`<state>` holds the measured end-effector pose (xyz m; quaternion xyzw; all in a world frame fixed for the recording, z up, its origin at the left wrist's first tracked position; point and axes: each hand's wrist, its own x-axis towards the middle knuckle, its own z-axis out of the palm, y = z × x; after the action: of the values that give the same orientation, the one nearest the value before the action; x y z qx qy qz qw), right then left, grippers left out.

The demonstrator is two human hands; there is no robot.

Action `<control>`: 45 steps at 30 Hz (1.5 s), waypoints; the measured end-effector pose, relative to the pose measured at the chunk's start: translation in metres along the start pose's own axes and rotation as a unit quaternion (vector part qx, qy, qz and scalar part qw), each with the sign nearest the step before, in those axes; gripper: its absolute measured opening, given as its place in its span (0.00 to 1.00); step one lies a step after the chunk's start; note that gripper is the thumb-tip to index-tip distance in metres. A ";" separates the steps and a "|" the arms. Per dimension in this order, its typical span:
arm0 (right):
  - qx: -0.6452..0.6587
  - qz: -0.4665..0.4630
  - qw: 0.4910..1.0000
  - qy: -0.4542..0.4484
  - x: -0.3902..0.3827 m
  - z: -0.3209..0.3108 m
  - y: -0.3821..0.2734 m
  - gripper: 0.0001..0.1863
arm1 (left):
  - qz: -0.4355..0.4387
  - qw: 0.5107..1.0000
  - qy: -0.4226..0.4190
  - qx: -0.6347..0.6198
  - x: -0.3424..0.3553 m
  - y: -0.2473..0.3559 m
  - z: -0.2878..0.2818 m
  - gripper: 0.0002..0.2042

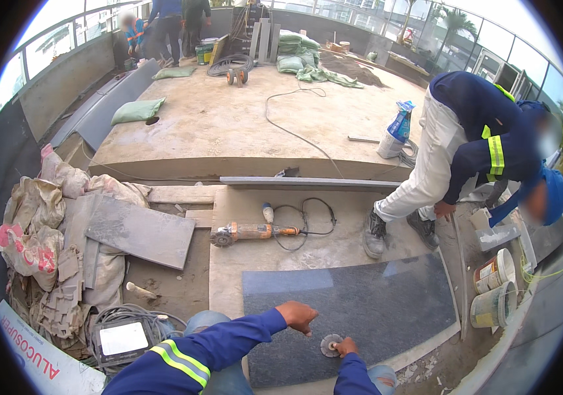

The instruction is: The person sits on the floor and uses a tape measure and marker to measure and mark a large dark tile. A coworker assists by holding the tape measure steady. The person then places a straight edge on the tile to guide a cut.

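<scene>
A large polished dark grey stone slab (pixel 380 309) lies before me on a pale board. My right hand (pixel 345 347) grips a round grinding disc (pixel 329 344) by its short shank at the slab's lower middle. My left hand (pixel 296 316) is above the slab to the upper left of the disc, fingers curled, their contents too small to make out. An orange angle grinder (pixel 248 232) with a looped black cord lies beyond the slab.
A bending co-worker (pixel 472 125) stands at right near two buckets (pixel 489 303). Sacks (pixel 38 243), loose slabs (pixel 136 234) and coiled cable (pixel 113 316) lie at left. A raised platform (pixel 215 131) spans ahead; more people (pixel 166 26) are at the back.
</scene>
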<state>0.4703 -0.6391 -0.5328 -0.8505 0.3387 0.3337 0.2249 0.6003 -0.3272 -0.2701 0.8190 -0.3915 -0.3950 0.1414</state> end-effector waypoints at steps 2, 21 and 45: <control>0.001 -0.002 1.000 0.000 0.005 0.004 -0.003 0.30 | 0.018 0.999 0.044 0.001 0.004 -0.009 0.009 0.32; -0.007 0.015 0.999 0.049 -0.061 -0.026 -0.029 0.13 | 0.041 0.997 0.053 0.038 0.011 0.005 0.009 0.38; 0.100 0.008 0.992 -0.075 -0.047 -0.009 -0.027 0.33 | 0.088 0.988 -0.029 0.123 -0.005 0.037 0.035 0.28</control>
<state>0.4681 -0.6062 -0.4892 -0.7939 0.3591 0.3627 0.3305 0.5520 -0.3450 -0.2704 0.7805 -0.5117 -0.3535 0.0627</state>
